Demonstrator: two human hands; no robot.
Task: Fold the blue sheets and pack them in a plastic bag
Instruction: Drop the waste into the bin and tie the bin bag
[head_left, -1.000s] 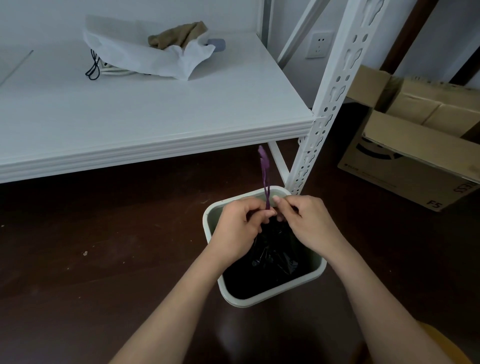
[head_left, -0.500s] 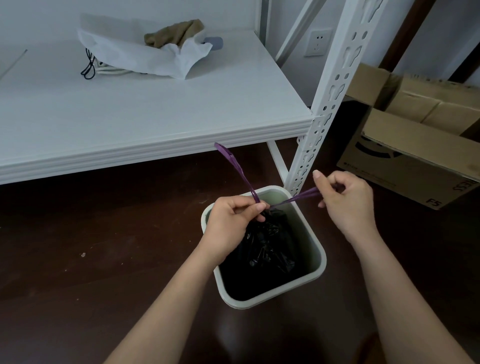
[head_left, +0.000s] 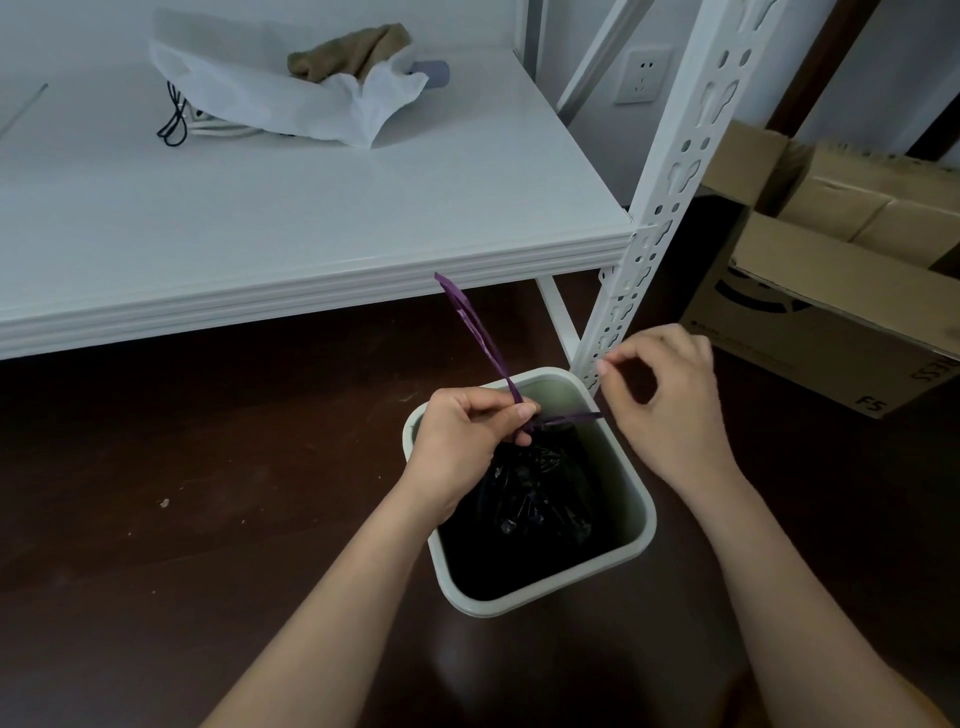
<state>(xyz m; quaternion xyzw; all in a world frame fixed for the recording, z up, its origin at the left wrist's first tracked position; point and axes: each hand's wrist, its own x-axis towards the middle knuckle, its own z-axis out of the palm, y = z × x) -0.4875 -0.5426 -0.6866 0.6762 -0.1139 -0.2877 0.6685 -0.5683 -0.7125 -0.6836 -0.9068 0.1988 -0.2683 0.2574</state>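
A black plastic bag (head_left: 535, 488) sits inside a small pale green bin (head_left: 636, 499) on the dark floor. Its purple drawstring (head_left: 475, 327) has one strand sticking up to the left and one running right. My left hand (head_left: 462, 441) pinches the gathered neck of the bag where the strands meet. To the right of the bin's far corner is my right hand (head_left: 670, 395), fingers curled, and the right strand's end disappears under it. No blue sheet is in view.
A white shelf board (head_left: 311, 208) juts out above the bin, and its perforated upright (head_left: 670, 197) stands right behind it. On the shelf lies a white bag (head_left: 291, 98) with a brown cloth. An open cardboard box (head_left: 831, 291) sits at the right.
My right hand drew one strand out to the right, then came back down closer to the bin. The other strand swung up to the left. My left hand stayed on the bag's neck.
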